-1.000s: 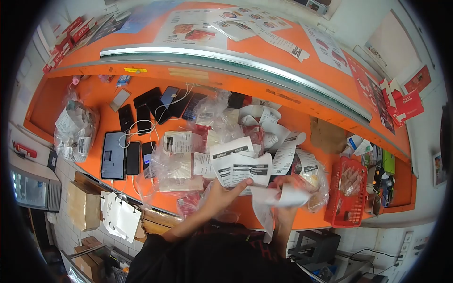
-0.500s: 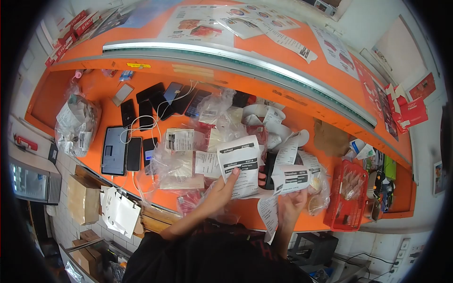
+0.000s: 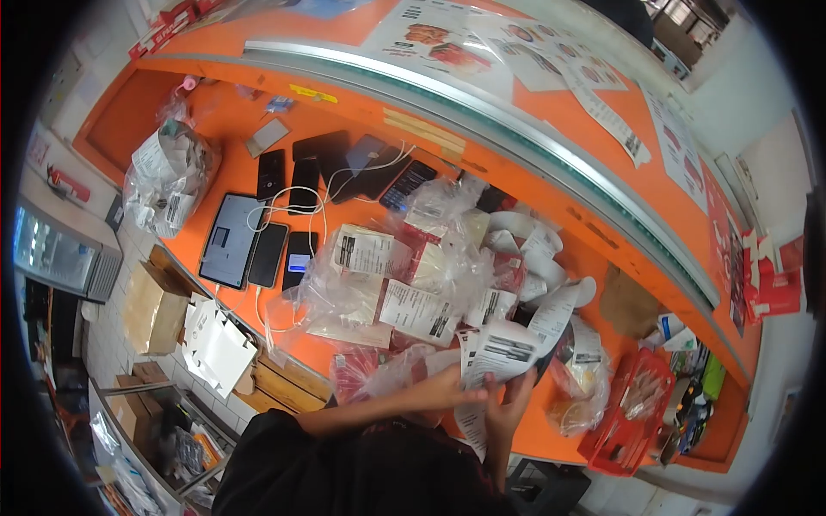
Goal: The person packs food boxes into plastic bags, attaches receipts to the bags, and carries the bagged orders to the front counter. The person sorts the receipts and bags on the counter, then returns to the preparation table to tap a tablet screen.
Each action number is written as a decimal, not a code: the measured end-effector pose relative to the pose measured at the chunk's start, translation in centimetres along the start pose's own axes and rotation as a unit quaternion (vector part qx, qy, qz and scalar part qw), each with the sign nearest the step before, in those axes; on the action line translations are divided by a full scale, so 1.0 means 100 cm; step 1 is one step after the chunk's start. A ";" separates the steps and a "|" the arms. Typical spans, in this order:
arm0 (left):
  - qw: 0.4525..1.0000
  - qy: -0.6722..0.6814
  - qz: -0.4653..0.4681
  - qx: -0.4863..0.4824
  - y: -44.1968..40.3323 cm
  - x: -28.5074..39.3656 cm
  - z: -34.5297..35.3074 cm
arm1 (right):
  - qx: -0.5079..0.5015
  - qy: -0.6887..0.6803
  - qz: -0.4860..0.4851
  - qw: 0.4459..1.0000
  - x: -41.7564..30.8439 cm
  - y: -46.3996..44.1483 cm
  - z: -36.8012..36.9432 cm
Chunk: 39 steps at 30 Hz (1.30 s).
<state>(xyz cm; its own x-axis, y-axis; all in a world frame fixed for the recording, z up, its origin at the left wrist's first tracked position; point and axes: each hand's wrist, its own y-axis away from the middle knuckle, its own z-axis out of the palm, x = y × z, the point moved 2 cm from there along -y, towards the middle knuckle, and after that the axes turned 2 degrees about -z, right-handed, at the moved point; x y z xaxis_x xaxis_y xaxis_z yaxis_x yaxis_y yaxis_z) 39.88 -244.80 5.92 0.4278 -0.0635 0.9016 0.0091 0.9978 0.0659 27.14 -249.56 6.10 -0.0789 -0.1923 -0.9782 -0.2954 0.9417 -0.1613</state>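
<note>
Printed paper receipts (image 3: 506,346) are bunched upright between my two hands, their upper edges curling and slightly blurred. My left hand (image 3: 454,389) comes in from the left, closed at the lower left edge of the bunch. Close beside it, my right hand (image 3: 508,404) grips the lower right part, thumb in front. A long receipt strip (image 3: 471,426) hangs below between the hands. Behind them, clear plastic bags with receipts (image 3: 417,310) lie heaped on the orange counter (image 3: 185,245). A curled receipt strip (image 3: 555,314) rises just right of the bunch.
Several phones (image 3: 270,255) and a tablet (image 3: 231,241) with white cables lie on the left. A plastic bag of crumpled paper (image 3: 168,181) stands at the far left. To the right are a filled bag (image 3: 581,378) and a red basket (image 3: 624,421). A glass-edged shelf (image 3: 482,120) overhangs the back.
Both hands have come together, joining the receipts they held apart into one bunch. My left hand moved right and down. The whole view has turned and shifted.
</note>
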 end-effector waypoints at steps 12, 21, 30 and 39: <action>0.977 0.161 -0.130 0.041 -0.041 -0.010 0.024 | -0.103 -0.009 0.220 0.970 0.030 0.012 -0.048; 0.928 0.313 -0.186 0.078 -0.074 -0.028 0.037 | -0.111 0.055 0.339 0.933 0.041 0.044 -0.107; 0.874 0.328 -0.243 0.265 -0.021 -0.158 -0.002 | -0.208 0.050 0.366 0.905 0.093 0.089 -0.113; 0.919 0.110 -0.364 0.108 0.011 -0.141 -0.011 | -0.219 0.245 0.305 0.894 0.163 0.097 -0.118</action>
<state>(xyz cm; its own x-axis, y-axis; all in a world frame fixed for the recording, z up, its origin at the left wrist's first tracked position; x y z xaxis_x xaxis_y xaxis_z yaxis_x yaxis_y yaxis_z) 34.85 -242.81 -7.19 0.5513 -0.6833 0.4787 0.1963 0.6639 0.7216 11.73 -246.81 -9.84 -0.7289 0.1212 -0.6738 -0.3909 0.7343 0.5550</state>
